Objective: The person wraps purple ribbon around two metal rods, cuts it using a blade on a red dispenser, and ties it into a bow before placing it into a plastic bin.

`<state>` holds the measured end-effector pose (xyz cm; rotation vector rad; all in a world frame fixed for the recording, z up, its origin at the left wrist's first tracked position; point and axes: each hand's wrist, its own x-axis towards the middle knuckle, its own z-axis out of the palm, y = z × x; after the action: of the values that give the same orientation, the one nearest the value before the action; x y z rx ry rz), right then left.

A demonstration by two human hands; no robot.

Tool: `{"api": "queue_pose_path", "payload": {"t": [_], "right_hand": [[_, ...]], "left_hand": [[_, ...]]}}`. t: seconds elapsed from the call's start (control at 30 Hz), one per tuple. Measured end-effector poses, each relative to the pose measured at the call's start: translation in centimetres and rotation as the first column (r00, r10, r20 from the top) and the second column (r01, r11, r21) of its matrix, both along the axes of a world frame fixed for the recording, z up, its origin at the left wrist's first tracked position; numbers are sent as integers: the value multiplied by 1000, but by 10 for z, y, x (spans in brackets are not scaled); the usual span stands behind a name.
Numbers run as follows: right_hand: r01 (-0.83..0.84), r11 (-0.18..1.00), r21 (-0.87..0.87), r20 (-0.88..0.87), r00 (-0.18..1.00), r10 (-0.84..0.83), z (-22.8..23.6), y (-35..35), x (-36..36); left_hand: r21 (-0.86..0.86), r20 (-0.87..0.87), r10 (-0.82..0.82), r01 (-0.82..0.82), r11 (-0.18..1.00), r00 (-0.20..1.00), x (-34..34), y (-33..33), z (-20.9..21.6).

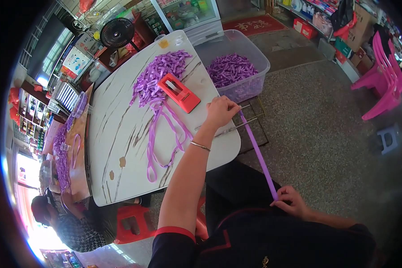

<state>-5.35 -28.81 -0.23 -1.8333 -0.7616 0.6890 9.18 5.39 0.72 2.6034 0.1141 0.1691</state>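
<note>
A purple ribbon [257, 154] runs taut and slanting over the table's right edge, between my two hands. My left hand [221, 110] pinches its upper end beside thin metal rods [251, 120] that jut out from the table. Lower down, near my lap, my right hand [291, 203] is closed on the other end. On the white marbled table [120, 134] lies a heap of purple ribbon pieces [163, 73]. A red tape dispenser [179, 93] sits against that heap, and loose ribbon loops [154, 143] trail from it toward me.
Beyond the table's right side stands a clear plastic bin [254, 53] with many purple pieces. A black fan [117, 32] is at the far left. Another person [71, 223] sits by a second table on the left. A pink chair [384, 76] stands at the right.
</note>
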Motion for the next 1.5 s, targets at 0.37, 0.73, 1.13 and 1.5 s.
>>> {"api": "queue_pose_path", "payload": {"t": [0.37,0.73,1.13,1.5], "right_hand": [[35,999,-12,-435,899,-37,0,-1,-1],[-203,921,332,121,978,172,91,21,48],[-216,898,384,298,949,101,177,181,238],[-39,919,392,-186,975,121,38,294,347]], "left_hand": [[0,5,-1,1,1000,1000,2,-2,0],[-34,47,3,-2,999,999,-1,0,-2],[-23,54,10,-9,1000,998,-1,-1,-1],[-121,305,47,-11,993,951,1,7,-11]]}}
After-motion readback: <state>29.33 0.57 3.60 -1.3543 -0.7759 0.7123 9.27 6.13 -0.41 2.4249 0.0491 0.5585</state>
